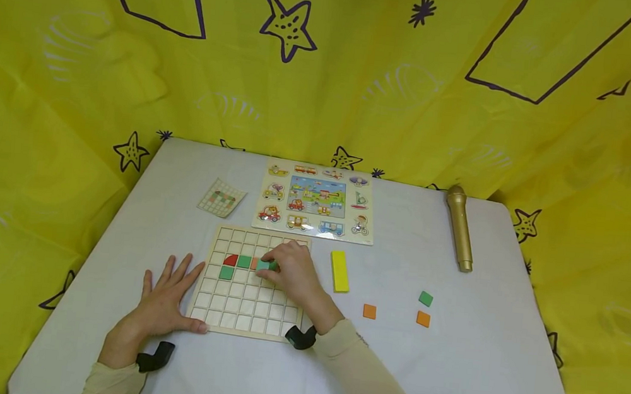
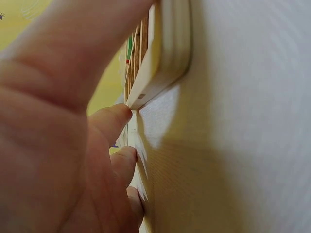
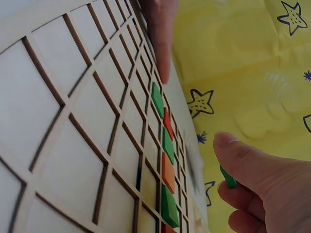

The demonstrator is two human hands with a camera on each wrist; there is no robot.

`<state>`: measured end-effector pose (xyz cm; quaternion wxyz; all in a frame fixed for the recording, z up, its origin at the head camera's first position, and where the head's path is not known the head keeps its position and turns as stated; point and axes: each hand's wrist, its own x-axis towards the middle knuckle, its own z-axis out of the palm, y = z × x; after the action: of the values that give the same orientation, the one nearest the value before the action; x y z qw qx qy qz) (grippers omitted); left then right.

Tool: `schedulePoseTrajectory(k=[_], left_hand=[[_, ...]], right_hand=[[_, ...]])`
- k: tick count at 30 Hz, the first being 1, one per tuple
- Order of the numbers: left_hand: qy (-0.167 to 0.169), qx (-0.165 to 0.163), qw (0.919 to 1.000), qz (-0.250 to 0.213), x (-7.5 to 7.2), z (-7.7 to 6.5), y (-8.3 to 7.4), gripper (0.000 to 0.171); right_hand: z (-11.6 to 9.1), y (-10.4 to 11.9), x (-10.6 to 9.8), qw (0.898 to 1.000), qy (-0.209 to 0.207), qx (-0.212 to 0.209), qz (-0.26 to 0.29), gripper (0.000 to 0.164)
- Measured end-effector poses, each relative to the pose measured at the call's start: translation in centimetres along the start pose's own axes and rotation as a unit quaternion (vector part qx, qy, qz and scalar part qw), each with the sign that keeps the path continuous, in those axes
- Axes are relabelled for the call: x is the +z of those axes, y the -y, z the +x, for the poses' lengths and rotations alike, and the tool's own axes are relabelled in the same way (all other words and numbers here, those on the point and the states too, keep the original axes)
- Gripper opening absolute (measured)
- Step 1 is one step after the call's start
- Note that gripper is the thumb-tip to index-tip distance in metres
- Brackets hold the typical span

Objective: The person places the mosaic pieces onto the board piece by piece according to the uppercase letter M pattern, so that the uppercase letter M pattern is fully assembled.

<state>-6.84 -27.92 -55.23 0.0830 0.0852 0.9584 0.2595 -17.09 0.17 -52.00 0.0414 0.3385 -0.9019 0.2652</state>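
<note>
A wooden grid board [image 1: 246,322] lies on the table with a row of coloured tiles in its cells. The row has a red curved tile [image 1: 231,259], green tiles [image 1: 243,261] and an orange tile [image 3: 168,172]; another green tile [image 1: 226,272] sits below the red one. My right hand [image 1: 293,274] is over the row's right end. Between thumb and index finger it pinches a small green tile [image 3: 227,177], mostly covered by the fingers. With fingers spread, my left hand [image 1: 165,303] rests at the board's left side, its thumb at the near left corner.
Beyond the board lie a patterned card [image 1: 222,198] and a vehicle picture puzzle [image 1: 312,227]. To the right are a yellow block [image 1: 340,272], two orange tiles [image 1: 370,311], a loose green tile [image 1: 426,298] and a gold microphone [image 1: 460,230]. A yellow curtain [image 1: 325,96] hangs behind the table.
</note>
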Motion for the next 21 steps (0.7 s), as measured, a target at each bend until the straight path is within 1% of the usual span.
schedulePoseTrajectory(k=[8, 14, 21], left_hand=[[0.001, -0.001, 1.0000, 0.000, 0.0, 0.0, -0.1, 0.129], [0.002, -0.002, 1.0000, 0.000, -0.1, 0.0, -0.2, 0.129], [0.001, -0.002, 1.0000, 0.002, -0.1, 0.0, -0.1, 0.129]], right_hand=[[0.2, 0.8, 1.2, 0.999, 0.019, 0.015, -0.034, 0.028], [0.1, 1.2, 1.9, 0.998, 0.032, 0.019, -0.058, 0.028], [0.1, 1.3, 2.5, 0.996, 0.047, 0.025, -0.069, 0.027]])
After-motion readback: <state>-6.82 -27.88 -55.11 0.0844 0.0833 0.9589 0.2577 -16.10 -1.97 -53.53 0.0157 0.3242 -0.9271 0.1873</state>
